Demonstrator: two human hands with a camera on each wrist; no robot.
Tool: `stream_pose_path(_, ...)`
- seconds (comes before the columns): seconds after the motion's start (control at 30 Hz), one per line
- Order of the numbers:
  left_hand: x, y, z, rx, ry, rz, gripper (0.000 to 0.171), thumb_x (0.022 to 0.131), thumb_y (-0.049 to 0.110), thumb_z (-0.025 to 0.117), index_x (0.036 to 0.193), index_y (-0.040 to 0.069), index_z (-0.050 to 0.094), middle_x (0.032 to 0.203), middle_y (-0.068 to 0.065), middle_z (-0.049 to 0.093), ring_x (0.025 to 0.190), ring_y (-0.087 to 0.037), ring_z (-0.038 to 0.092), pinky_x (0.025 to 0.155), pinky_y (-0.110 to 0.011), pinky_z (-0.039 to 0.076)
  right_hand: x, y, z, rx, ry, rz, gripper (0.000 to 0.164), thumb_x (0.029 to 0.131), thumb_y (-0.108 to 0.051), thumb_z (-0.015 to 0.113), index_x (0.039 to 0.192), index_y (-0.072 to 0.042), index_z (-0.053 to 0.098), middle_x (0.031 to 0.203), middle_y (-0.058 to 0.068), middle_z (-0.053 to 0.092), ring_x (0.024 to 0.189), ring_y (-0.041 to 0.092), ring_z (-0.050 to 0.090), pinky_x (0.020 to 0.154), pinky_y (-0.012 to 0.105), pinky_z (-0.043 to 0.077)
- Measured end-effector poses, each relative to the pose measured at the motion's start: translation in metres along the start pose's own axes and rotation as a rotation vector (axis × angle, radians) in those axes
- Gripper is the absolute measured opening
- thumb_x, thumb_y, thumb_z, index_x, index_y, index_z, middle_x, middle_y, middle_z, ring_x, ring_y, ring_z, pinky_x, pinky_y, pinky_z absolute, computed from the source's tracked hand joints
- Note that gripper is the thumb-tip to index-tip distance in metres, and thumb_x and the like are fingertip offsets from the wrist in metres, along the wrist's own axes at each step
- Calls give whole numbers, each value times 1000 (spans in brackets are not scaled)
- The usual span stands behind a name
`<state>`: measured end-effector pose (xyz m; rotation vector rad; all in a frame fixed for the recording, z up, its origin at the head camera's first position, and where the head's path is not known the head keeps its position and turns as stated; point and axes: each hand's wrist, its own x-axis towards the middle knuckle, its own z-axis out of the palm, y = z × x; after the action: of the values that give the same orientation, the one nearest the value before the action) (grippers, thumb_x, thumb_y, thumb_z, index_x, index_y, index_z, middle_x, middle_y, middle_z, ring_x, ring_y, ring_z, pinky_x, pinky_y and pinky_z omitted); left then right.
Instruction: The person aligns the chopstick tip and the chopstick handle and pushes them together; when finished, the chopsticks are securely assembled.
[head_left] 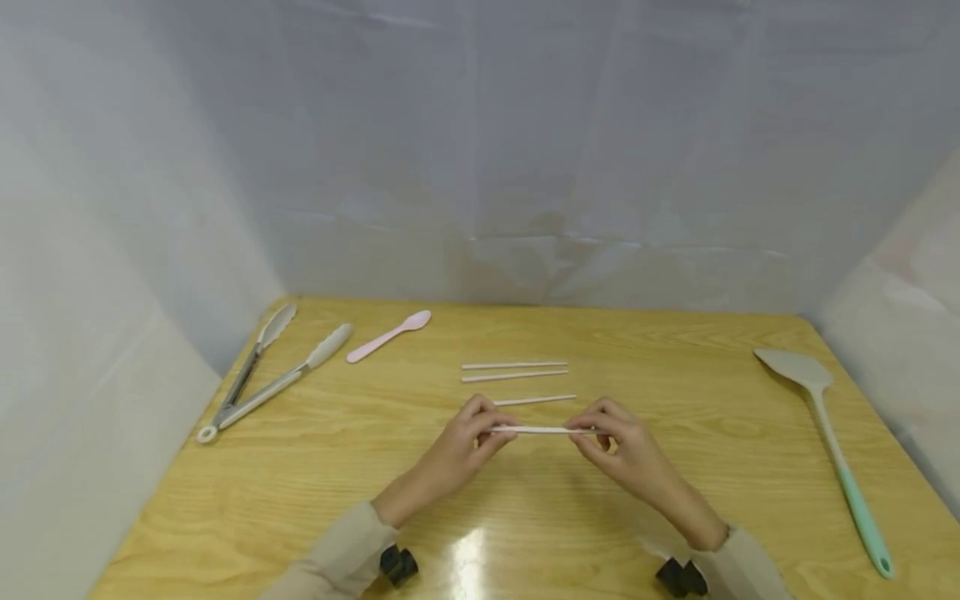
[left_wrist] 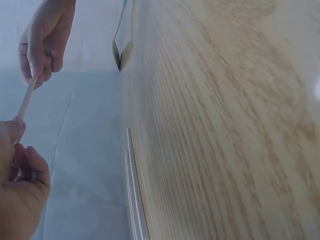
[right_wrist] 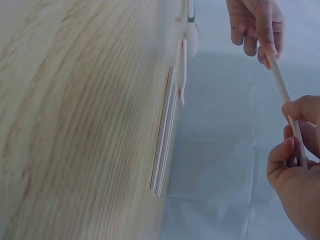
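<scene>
Both hands hold one pale chopstick [head_left: 542,430] level above the table, one near each end. My left hand [head_left: 459,442] pinches its left end between thumb and fingers, and my right hand [head_left: 626,446] pinches the right end. In the right wrist view the chopstick [right_wrist: 280,82] slants from one hand to the other, clear of the tabletop. Just beyond the hands lies a single chopstick [head_left: 543,400], its left end hidden behind the left hand. Farther back, two more chopsticks [head_left: 514,365] lie side by side.
On the left, metal tongs [head_left: 262,400] lie spread, with a pink spoon [head_left: 388,337] nearby. A spatula with a green handle [head_left: 862,521] lies at the right edge of the wooden table [head_left: 337,475]. Pale sheeting [head_left: 525,167] stands behind and at both sides.
</scene>
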<state>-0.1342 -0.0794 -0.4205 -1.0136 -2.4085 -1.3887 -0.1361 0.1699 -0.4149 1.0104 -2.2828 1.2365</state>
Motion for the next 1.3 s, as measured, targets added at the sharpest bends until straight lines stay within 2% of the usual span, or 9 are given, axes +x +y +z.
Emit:
stream_pose_path(0.17, -2, -3, -5, -5, -21, -20, 19, 92, 6, 60, 108, -1, 66, 91, -4, 49, 70, -2, 43, 59, -19, 44, 0, 2, -1, -4, -25, -3, 25, 76, 13, 70, 96, -1, 70, 86, 5, 57, 63, 5, 43, 50, 22, 40)
stream_pose_path(0.4, -7, -7, -10, 6, 16, -27, 22, 92, 5, 60, 112, -3, 65, 93, -5, 58, 69, -3, 46, 59, -19, 45, 0, 6, -2, -37, -17, 17, 25, 78, 15, 66, 99, 2, 70, 88, 4, 61, 68, 3, 49, 57, 18, 45)
stream_pose_path(0.6, -12, -11, -12, 32, 37, -62, 21, 88, 7, 66, 108, 0, 68, 92, -5, 62, 70, -5, 51, 61, -19, 48, -2, 12, -1, -116, 21, 65, 21, 75, 10, 72, 94, 1, 71, 87, 4, 62, 70, 3, 53, 59, 20, 48)
stream_pose_path(0.77, -17, -15, -16, 59, 65, -105, 17, 84, 10, 70, 100, 2, 70, 88, -2, 61, 68, -4, 48, 59, -19, 45, -2, 14, -1, -159, 45, 110, 18, 73, 7, 75, 89, -1, 71, 85, 3, 62, 68, 1, 51, 56, 19, 46)
stream_pose_path(0.9, -20, -18, -17, 60, 72, -141, 17, 84, 10, 71, 99, 1, 71, 88, -2, 60, 66, -3, 45, 57, -19, 42, -1, 16, 1, -154, 39, 80, 19, 76, 11, 71, 91, 0, 71, 85, 3, 61, 68, 3, 50, 56, 19, 45)
stream_pose_path(1.03, -21, -19, -18, 61, 76, -171, 16, 85, 9, 69, 98, 1, 70, 91, -4, 62, 69, -5, 49, 60, -19, 45, -1, 17, 3, -163, 32, 46, 22, 77, 15, 68, 94, 1, 71, 87, 5, 62, 70, 6, 52, 57, 19, 46)
stream_pose_path(1.13, -23, -23, -18, 74, 85, -188, 14, 85, 8, 69, 97, 1, 71, 90, -5, 62, 70, -7, 52, 61, -20, 46, 0, 20, 4, -176, 25, 62, 21, 78, 12, 68, 95, 0, 71, 86, 4, 64, 71, 8, 54, 59, 21, 47)
stream_pose_path(1.3, -24, -30, -18, 98, 87, -197, 13, 84, 5, 71, 96, 0, 71, 87, -6, 63, 68, -7, 52, 61, -20, 47, 1, 24, 8, -183, 5, 138, 17, 78, 9, 70, 93, 1, 71, 83, 3, 65, 70, 10, 57, 59, 21, 49)
